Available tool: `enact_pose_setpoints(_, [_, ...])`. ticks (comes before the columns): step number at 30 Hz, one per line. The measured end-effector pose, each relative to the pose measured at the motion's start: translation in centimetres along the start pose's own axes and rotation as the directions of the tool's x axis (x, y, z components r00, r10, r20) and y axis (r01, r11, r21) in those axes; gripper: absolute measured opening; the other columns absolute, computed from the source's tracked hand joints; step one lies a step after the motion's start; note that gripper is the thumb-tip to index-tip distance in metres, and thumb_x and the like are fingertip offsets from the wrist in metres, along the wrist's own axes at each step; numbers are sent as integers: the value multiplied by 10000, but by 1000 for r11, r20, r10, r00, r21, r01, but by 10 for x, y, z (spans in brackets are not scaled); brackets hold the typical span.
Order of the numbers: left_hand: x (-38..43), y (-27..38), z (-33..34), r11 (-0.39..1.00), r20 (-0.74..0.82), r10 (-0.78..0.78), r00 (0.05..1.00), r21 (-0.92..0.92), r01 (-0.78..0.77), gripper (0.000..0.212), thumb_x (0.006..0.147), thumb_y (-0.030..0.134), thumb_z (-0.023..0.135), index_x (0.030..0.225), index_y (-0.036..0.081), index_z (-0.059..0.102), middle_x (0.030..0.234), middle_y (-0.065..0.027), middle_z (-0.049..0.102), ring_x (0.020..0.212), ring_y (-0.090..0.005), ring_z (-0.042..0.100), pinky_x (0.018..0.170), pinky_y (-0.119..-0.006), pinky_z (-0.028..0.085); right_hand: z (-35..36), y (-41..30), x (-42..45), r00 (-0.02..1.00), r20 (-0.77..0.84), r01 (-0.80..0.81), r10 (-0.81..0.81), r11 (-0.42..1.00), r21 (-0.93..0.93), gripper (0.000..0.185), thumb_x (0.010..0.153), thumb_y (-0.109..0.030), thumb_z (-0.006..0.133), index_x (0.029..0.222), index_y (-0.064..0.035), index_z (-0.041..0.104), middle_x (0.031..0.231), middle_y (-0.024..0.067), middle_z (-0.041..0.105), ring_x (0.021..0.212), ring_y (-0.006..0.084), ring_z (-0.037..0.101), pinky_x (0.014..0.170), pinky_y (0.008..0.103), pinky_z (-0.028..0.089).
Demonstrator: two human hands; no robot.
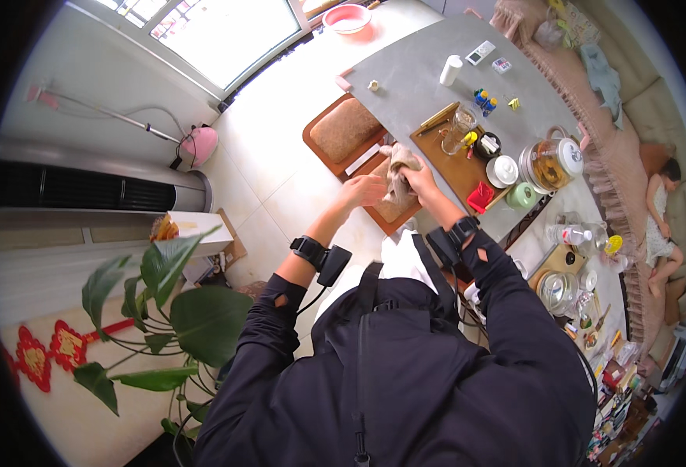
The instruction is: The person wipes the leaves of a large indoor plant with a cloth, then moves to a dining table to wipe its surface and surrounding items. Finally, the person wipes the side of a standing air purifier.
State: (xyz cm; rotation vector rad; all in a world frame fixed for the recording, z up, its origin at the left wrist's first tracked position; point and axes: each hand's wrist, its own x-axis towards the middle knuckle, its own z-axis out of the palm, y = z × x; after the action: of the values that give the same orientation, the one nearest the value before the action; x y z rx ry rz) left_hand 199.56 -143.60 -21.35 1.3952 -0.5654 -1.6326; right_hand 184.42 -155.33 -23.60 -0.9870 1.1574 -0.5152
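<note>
A crumpled beige-grey cloth (401, 157) is bunched in my right hand (418, 175). It hangs above a brown cushioned stool (387, 213) at the table's near edge. To the left of the cloth, my left hand (364, 191) is extended flat and holds nothing; whether its fingertips touch the cloth, I cannot tell. Another stool with a brown cushion (346, 129) stands just beyond. Close to my right hand, a wooden tray (430, 142) on the grey table (401, 64) carries a glass jar (458, 133), a white lidded bowl (502, 171) and a red plastic item (481, 197).
A glass kettle (553, 157) and a green lidded pot (521, 196) stand right of the tray. A white cylinder (451, 70) and a remote control (480, 52) lie farther back. Someone (661, 222) lies on the sofa. A leafy plant (208, 324) stands at my left.
</note>
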Motion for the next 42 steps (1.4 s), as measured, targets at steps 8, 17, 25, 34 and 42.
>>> enact_pose_setpoints(8, [113,38,-62,954,-273,-38,961,276,117,329,921,240,505,1195,57,519,1102,-103,616,963,-173,615,815,-306,479,15,8,191,931,-342,52,-124,976,-211,640,720,-147,651,1310,-73,412,1096,159,604,997,272,596,884,348,466])
enact_pose_setpoints(17, [314,62,-115,566,-95,363,927,812,-138,502,795,137,610,1271,150,448,1279,-179,388,980,-343,562,825,-396,488,48,27,274,823,-561,-424,87,751,-506,746,757,-259,671,1403,-143,318,1339,223,311,1183,415,375,979,466,385])
enact_pose_setpoints(25, [406,81,-151,302,126,404,906,916,-262,456,790,156,652,1220,167,502,1167,-122,465,1014,-306,534,841,-389,487,61,31,305,808,-572,-321,-142,707,-630,717,779,-237,659,1406,-120,330,1264,217,335,1118,424,379,927,465,399])
enact_pose_setpoints(34, [339,133,-228,691,-334,554,763,695,-198,442,778,136,712,1172,71,521,1045,-96,546,850,-192,599,725,-316,511,148,-37,394,907,-392,-228,-155,601,-766,714,706,-167,704,1338,-111,377,1201,207,388,1095,390,408,861,465,440])
enact_pose_setpoints(42, [332,123,-235,690,-402,559,726,710,-138,435,773,213,730,1133,63,538,982,-91,534,867,-198,571,726,-307,501,97,-65,479,943,33,319,-332,867,-382,599,665,-83,623,1256,-78,527,1183,250,474,1092,374,496,964,360,404])
